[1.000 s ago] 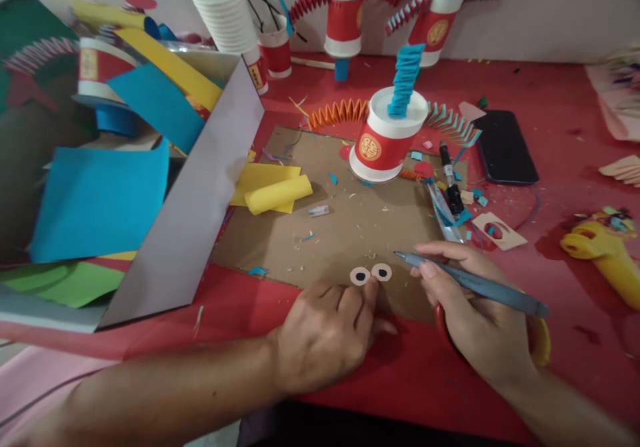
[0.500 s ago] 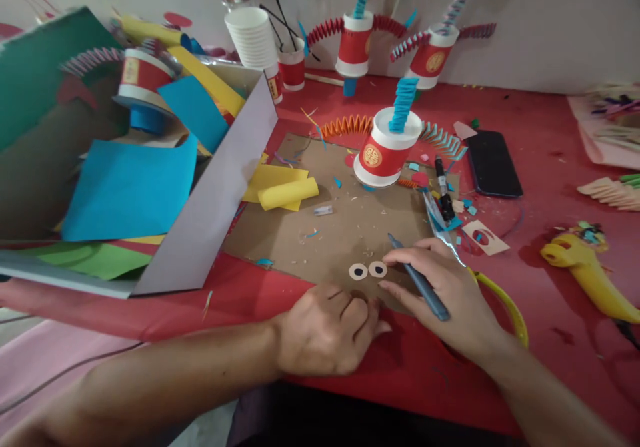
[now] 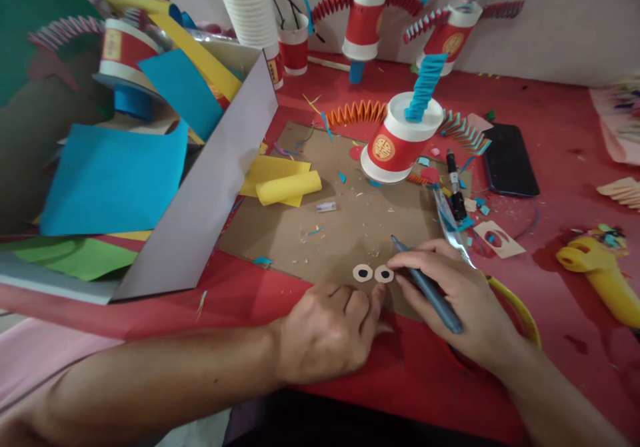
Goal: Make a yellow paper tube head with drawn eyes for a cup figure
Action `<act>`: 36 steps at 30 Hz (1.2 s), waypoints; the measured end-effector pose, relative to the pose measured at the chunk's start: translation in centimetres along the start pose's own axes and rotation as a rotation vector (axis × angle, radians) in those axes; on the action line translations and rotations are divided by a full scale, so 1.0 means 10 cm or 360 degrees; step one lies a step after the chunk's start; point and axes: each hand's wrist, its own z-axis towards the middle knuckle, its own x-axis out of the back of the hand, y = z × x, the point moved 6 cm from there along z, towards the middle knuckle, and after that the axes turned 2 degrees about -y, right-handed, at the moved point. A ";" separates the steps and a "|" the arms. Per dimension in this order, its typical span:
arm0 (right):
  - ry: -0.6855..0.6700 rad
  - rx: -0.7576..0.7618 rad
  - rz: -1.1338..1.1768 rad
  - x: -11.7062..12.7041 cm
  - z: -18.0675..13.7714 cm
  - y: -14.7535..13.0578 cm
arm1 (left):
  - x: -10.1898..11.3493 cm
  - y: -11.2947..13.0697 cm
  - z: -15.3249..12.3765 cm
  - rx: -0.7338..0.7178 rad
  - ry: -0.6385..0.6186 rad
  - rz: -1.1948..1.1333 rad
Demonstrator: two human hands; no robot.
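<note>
Two small white paper circles with black centres, like paper eyes, lie side by side on the brown cardboard [image 3: 340, 233]: a left paper eye [image 3: 363, 273] and a right paper eye [image 3: 384, 273]. My left hand [image 3: 330, 333] is curled, palm down, its index fingertip at the lower edge of the right eye. A blue-grey marker pen [image 3: 433, 293] rests in my right hand [image 3: 460, 300], its narrow end pointing up and left. My right fingertips are close beside the right eye. Behind the hands stands a red-and-white paper cup figure [image 3: 395, 143] with folded paper arms and a blue folded neck.
A box [image 3: 215, 180] of coloured paper fills the left. Yellow-handled scissors [image 3: 520, 307] lie partly under my right hand. To the right are a phone [image 3: 511, 160] and a yellow glue gun [image 3: 600, 273]. A cup stack [image 3: 247, 13] and other cup figures [image 3: 364, 23] stand behind.
My left index fingertip has moved up to the right eye. The eyes sit slightly farther apart. The whole view has shifted a little; the marker stays in my right hand.
</note>
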 end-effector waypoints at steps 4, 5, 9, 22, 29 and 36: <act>-0.0017 0.0014 0.0011 0.00 0.00 -0.03 | -0.01 -0.01 0.01 0.0012 -0.0042 -0.0006; -0.0015 0.0022 0.0017 0.00 0.00 -0.03 | -0.02 -0.01 0.01 0.0019 -0.0051 -0.0009; 0.0004 0.0046 0.0034 -0.01 0.00 -0.04 | -0.05 -0.02 0.00 0.0042 -0.0064 -0.0020; 0.0067 0.0095 0.0056 -0.04 -0.01 -0.04 | 0.17 0.10 -0.07 -0.0349 0.0241 -0.0249; 0.0036 0.0140 0.0048 -0.05 -0.01 -0.08 | 0.11 0.08 -0.06 -0.0296 0.0148 -0.0220; 0.0031 0.0127 0.0028 -0.07 -0.01 -0.08 | 0.05 0.02 -0.04 -0.0095 0.0038 -0.0059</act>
